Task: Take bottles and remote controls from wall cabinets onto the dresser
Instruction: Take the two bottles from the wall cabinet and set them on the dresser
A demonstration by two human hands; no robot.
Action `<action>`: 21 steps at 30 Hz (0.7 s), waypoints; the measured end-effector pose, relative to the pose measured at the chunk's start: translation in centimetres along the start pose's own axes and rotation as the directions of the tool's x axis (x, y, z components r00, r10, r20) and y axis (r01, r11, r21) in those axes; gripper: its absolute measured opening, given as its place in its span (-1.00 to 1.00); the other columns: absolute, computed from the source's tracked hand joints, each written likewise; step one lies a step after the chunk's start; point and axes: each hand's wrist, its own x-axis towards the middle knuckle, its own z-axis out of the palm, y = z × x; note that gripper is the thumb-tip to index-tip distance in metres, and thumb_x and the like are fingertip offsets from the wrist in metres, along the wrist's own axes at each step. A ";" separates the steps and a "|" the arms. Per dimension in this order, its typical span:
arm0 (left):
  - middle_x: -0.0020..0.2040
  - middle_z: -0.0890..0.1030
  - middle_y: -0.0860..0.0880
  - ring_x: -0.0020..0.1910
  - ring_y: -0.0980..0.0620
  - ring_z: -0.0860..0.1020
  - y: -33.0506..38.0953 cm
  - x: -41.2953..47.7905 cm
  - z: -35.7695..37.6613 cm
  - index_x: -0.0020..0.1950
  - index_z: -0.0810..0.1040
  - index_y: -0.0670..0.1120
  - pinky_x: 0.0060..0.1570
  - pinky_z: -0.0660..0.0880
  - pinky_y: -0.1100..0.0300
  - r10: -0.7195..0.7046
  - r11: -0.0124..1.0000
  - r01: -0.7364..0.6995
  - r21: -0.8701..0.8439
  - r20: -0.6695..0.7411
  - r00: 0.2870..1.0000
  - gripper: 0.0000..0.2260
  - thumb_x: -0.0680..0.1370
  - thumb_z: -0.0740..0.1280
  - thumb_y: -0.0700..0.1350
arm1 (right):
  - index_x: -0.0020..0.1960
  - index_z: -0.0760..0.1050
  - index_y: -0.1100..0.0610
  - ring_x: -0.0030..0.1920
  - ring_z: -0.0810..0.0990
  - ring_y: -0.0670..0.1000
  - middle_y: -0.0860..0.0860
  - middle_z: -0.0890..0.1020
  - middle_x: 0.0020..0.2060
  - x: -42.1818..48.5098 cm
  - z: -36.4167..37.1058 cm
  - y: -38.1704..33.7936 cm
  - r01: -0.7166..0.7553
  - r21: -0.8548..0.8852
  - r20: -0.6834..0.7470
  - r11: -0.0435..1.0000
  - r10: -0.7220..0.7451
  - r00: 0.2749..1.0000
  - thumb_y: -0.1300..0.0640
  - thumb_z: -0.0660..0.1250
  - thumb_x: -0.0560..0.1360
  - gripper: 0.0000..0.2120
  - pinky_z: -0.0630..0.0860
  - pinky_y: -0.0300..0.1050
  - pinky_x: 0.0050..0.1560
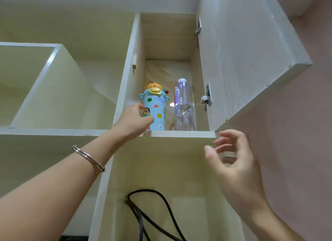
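Observation:
I look up into an open wall cabinet (168, 133). On its shelf stands a light blue cartoon bottle (156, 111) with an orange and yellow lid. To its right is a clear plastic water bottle (184, 107). My left hand (133, 121) reaches up to the blue bottle's left side, fingers curled by its lower part; whether it grips is unclear. My right hand (231, 161) hangs open below the shelf's right corner, holding nothing. No remote control is visible.
The cabinet door (248, 52) is swung open to the right, with metal hinges (206, 97) on its inner edge. An open compartment (36, 89) lies to the left. Black cables (152, 215) hang in the recess below the shelf. A bracelet sits on my left forearm.

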 end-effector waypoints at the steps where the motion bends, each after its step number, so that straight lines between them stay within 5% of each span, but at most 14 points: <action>1: 0.33 0.44 -0.11 0.03 0.02 0.45 0.1 0.6 0.1 0.41 0.28 -0.15 -0.03 0.39 0.20 -0.007 1.000 0.007 0.016 0.033 0.999 -0.53 0.51 0.27 -0.17 | -0.11 0.36 -0.17 -0.13 0.55 -0.06 -0.14 0.54 -0.22 0.0 0.9 -0.3 0.069 -0.032 0.063 0.997 -0.067 0.996 -0.06 0.34 0.28 -0.77 0.47 -0.44 -0.18; 6: 0.21 0.54 -0.15 0.09 -0.16 0.59 0.2 3.8 1.0 0.34 0.23 -0.10 0.10 0.56 -0.07 -0.075 0.996 0.080 -0.039 0.116 0.990 -0.35 0.29 0.34 -0.05 | 0.05 0.40 -0.02 -0.06 0.46 -0.11 -0.08 0.49 -0.06 6.1 4.9 -1.9 0.184 -0.145 0.209 0.972 -0.152 0.966 0.06 0.31 0.39 -0.75 0.36 -0.43 -0.12; 11: 0.28 0.43 -0.15 0.18 -0.18 0.51 -0.1 6.4 2.1 0.43 0.04 0.01 0.03 0.52 0.01 -0.232 0.954 0.248 -0.169 0.111 0.966 -0.26 0.37 0.38 -0.01 | 0.38 0.26 0.07 0.13 0.41 0.00 0.04 0.38 0.28 12.1 7.3 -1.1 -0.102 -0.257 0.301 0.961 0.180 0.936 0.10 0.30 0.46 -0.49 0.34 -0.18 0.03; 14: 0.17 0.41 -0.16 0.03 -0.14 0.50 -0.3 7.1 3.3 0.41 -0.01 -0.12 -0.24 0.48 0.11 -0.255 0.933 0.282 -0.222 0.143 0.956 -0.25 0.41 0.42 -0.08 | 0.45 0.13 0.04 0.25 0.45 0.10 0.11 0.41 0.30 13.2 8.4 0.5 -0.261 -0.297 0.353 0.919 0.359 0.864 0.08 0.35 0.41 -0.32 0.42 -0.09 0.10; 17: 0.19 0.39 -0.18 -0.04 -0.12 0.48 -0.7 7.4 4.1 0.39 -0.03 -0.09 -0.23 0.45 0.10 -0.242 0.920 0.280 -0.273 0.164 0.956 -0.24 0.40 0.45 -0.16 | 0.49 0.00 0.01 0.30 0.39 0.16 0.13 0.36 0.34 13.6 9.0 2.1 -0.321 -0.352 0.321 0.879 0.436 0.841 0.09 0.36 0.39 -0.21 0.43 -0.01 0.24; 21: 0.14 0.38 -0.15 -0.13 -0.07 0.49 -1.1 7.6 4.0 0.34 0.00 -0.06 -0.42 0.41 0.17 -0.223 0.915 0.268 -0.302 0.177 0.959 -0.27 0.39 0.46 -0.19 | 0.51 -0.14 0.01 0.21 0.39 0.12 0.13 0.24 0.38 14.4 9.3 3.1 -0.371 -0.381 0.315 0.847 0.496 0.809 0.16 0.36 0.41 -0.13 0.39 -0.13 0.05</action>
